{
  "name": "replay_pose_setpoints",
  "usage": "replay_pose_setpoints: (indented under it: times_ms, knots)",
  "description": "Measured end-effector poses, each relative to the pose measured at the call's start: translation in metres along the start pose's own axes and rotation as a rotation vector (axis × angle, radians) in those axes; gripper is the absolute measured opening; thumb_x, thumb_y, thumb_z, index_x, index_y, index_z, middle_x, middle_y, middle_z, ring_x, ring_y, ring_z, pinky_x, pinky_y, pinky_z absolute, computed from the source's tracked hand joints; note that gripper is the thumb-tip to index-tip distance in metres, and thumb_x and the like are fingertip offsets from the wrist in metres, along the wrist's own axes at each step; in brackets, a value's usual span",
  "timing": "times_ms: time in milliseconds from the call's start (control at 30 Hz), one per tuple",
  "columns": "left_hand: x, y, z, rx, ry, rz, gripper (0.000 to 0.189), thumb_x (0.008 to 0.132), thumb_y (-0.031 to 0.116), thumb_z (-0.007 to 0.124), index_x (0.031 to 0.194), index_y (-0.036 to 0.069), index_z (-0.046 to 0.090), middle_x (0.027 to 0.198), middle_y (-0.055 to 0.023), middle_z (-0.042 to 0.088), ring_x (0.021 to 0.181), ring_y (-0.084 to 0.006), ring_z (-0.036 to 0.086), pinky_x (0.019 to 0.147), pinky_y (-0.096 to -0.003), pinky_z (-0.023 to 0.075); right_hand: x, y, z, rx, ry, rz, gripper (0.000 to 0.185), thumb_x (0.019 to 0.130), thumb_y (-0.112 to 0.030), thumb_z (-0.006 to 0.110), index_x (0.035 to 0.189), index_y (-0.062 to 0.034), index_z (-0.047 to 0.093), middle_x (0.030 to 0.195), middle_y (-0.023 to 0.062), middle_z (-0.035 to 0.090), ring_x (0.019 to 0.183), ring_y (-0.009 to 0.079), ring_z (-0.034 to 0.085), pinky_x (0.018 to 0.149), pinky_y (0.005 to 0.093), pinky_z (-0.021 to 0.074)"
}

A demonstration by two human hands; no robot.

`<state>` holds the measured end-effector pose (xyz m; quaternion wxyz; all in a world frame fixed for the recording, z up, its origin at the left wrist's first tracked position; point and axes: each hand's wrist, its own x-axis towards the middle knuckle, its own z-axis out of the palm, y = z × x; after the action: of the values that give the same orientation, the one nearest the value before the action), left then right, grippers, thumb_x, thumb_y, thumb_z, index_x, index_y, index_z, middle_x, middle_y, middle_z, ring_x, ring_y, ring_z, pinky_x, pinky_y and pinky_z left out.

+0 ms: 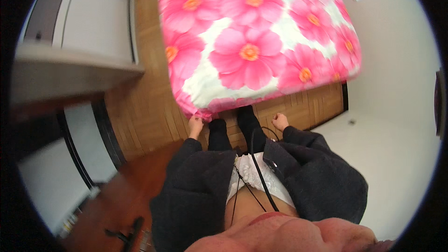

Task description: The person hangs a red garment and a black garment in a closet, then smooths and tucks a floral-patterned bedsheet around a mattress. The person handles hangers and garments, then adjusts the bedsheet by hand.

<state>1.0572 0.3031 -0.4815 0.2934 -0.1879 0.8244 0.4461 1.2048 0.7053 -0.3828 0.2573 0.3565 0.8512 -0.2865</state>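
Observation:
A mattress covered by a pink-flowered, white-ground sheet (249, 52) lies in front of me, its near edge just above my feet. My left hand (196, 125) is at the near left corner, with the fingers closed on the gathered sheet fabric there. Away from the bed, my right hand (280, 122) hangs over the floor below the near edge, towards the right. Its fingers are curled in, and I see nothing in them.
Parquet floor (147, 112) runs along the bed's left side. A light panel-like piece (70, 71) juts in from the left, near a white door (98, 17). The white wall (388, 59) borders the right. A dark cord (258, 168) hangs down my front.

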Motion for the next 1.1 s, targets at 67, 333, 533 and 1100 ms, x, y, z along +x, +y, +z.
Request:
replay_pose_setpoints:
  times_ms: [67,333,533,1100]
  knots:
    - [0.003,0.007,0.002,0.017,-0.052,-0.057,0.016,0.086,0.014,0.057,0.088,-0.001,0.060,0.073,-0.0141,0.064,0.054,-0.0238,0.062,0.053,-0.0375,0.0494,-0.016,0.040,-0.002,0.250,-0.028,0.178,0.018,0.074,-0.016,0.066,0.076,0.0001,0.058,0.063,0.0132,0.062,0.054,0.0220,0.063,0.054,0.0344,0.0508]
    - [-0.018,0.070,0.045,0.107,-0.238,-0.063,0.015,0.089,0.016,0.053,0.087,0.002,0.059,0.067,-0.0064,0.060,0.051,-0.0179,0.060,0.044,-0.0321,0.0470,-0.042,0.164,-0.005,0.202,0.071,0.184,0.022,0.074,-0.018,0.061,0.057,-0.0042,0.058,0.050,0.0095,0.058,0.048,0.0222,0.061,0.048,0.0364,0.0486]
    - [-0.052,0.146,0.141,0.339,-0.403,0.126,0.017,0.088,0.018,0.054,0.086,0.002,0.060,0.068,-0.0076,0.060,0.056,-0.0180,0.061,0.048,-0.0319,0.0483,-0.018,0.269,-0.022,0.454,0.205,0.213,0.019,0.075,-0.016,0.062,0.064,-0.0009,0.061,0.057,0.0126,0.061,0.050,0.0245,0.060,0.048,0.0371,0.0462]
    - [-0.097,0.347,0.536,0.429,-0.641,0.205,0.020,0.089,0.022,0.056,0.088,0.003,0.062,0.071,-0.0075,0.062,0.061,-0.0168,0.061,0.053,-0.0319,0.0495,0.054,0.510,-0.246,1.365,0.320,0.549,0.016,0.087,-0.018,0.057,0.080,-0.0040,0.056,0.065,0.0049,0.055,0.051,0.0142,0.054,0.043,0.0284,0.0428]
